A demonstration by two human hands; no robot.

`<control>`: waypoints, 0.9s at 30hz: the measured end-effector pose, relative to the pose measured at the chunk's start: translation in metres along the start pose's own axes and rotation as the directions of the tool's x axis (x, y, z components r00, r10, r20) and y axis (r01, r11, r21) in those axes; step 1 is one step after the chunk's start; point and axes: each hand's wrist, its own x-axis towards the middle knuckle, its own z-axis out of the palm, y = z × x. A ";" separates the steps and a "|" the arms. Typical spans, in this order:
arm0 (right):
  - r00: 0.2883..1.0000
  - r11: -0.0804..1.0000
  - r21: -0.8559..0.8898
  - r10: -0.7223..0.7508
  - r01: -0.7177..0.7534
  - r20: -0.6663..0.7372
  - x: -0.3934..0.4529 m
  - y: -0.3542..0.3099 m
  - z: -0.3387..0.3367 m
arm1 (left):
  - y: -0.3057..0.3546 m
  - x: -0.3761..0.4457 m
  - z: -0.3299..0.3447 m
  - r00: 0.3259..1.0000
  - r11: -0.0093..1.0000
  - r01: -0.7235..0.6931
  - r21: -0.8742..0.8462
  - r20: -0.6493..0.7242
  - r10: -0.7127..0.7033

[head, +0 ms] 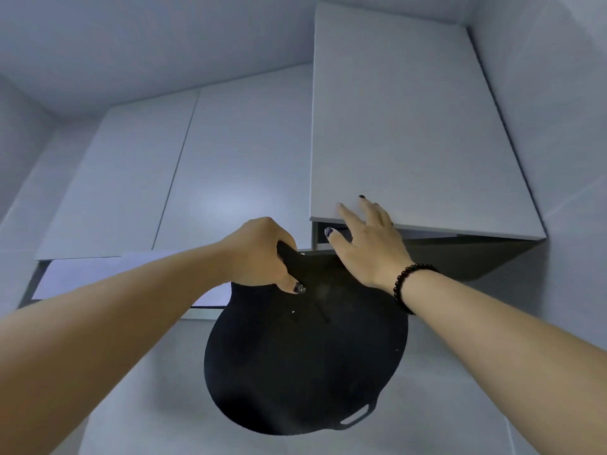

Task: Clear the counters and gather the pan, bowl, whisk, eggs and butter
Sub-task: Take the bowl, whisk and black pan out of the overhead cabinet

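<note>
Overhead, our left hand [262, 251] clenched the round black iron pan [305, 362] by its handle; our right hand [368, 244], spread and holding nothing, pressed the pale grey cabinet door's [410, 142] lower edge, best pushed slowly.

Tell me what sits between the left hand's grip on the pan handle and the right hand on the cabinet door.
Nothing: in the head view only bare cabinet underside separates the left hand, shut on the pan, from the right hand on the cabinet door.
</note>
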 end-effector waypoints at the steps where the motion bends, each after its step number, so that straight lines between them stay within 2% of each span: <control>1: 1.000 1.000 -0.027 0.004 -0.004 -0.004 0.002 0.000 0.006 | -0.004 0.001 0.002 1.000 1.000 0.007 0.003 0.000 -0.007; 14: 0.997 0.963 -0.270 0.022 0.000 0.079 0.021 0.017 0.063 | -0.047 0.001 0.036 0.995 0.996 0.090 -0.028 0.050 -0.089; 27: 0.988 0.955 -0.294 0.070 -0.027 0.137 0.039 0.033 0.092 | -0.065 -0.006 0.044 0.986 0.986 0.165 -0.025 -0.017 -0.165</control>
